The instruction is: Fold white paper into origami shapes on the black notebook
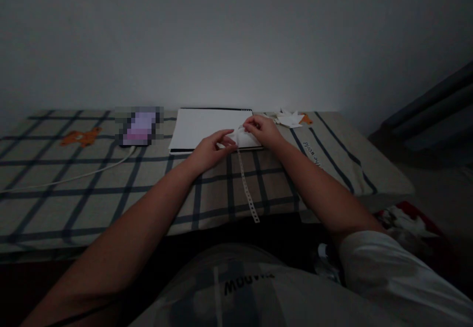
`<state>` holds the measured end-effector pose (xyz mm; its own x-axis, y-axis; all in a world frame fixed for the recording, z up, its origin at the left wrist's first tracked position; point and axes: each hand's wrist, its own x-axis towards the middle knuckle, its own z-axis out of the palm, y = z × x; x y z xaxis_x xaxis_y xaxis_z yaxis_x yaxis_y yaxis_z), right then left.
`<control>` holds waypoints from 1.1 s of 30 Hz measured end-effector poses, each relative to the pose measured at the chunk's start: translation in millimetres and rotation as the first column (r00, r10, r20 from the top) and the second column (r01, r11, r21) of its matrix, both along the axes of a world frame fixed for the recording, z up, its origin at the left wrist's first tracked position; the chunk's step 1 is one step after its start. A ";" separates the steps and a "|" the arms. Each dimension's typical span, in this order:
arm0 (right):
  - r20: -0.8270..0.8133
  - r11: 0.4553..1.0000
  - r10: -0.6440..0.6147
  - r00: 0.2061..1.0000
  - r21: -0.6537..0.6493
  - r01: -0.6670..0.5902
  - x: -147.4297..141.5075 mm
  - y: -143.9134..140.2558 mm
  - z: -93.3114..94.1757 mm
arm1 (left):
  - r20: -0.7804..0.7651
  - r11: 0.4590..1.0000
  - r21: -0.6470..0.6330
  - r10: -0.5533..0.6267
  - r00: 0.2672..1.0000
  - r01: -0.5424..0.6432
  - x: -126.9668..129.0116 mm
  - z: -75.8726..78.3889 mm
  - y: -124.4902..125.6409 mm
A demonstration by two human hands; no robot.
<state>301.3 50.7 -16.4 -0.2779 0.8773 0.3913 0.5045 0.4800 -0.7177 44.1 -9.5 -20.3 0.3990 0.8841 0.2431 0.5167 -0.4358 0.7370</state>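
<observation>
Paper strip (247, 189): we saw it trail toward the bed's near edge.
Left hand (211, 150): fingers pinched small white paper (233, 139) at the sketchpad's (207, 126) near edge.
Right hand (263, 130): pinched the same paper.
Far right: paper cutouts (290, 118).

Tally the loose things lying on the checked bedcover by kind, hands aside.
White sketch pad: 1
Perforated paper strip, held at its top end between left hand and right hand: 1
Folded white paper shapes: 1 cluster, pieces too small to separate
Phone (blurred): 1
White cable: 1
Total: 5
</observation>
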 end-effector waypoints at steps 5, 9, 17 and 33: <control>-0.005 1.000 -0.019 1.000 -0.025 0.019 -1.7 2.6 -2.3 | -0.270 0.912 0.332 -0.153 0.951 0.241 -10.5 7.1 -11.3; 0.036 0.999 -0.018 0.999 -0.035 0.019 -2.3 5.5 -4.2 | -0.377 0.863 0.330 -0.250 0.892 0.382 -9.1 10.1 -19.7; 0.078 0.999 -0.012 0.997 -0.043 0.015 -1.8 5.2 -4.1 | -0.387 0.855 0.320 -0.275 0.880 0.408 -4.0 8.7 -17.4; 0.061 0.992 0.015 0.998 -0.126 -0.007 5.3 6.4 -2.6 | -0.182 0.966 0.202 -0.127 0.975 0.164 -20.1 11.5 4.8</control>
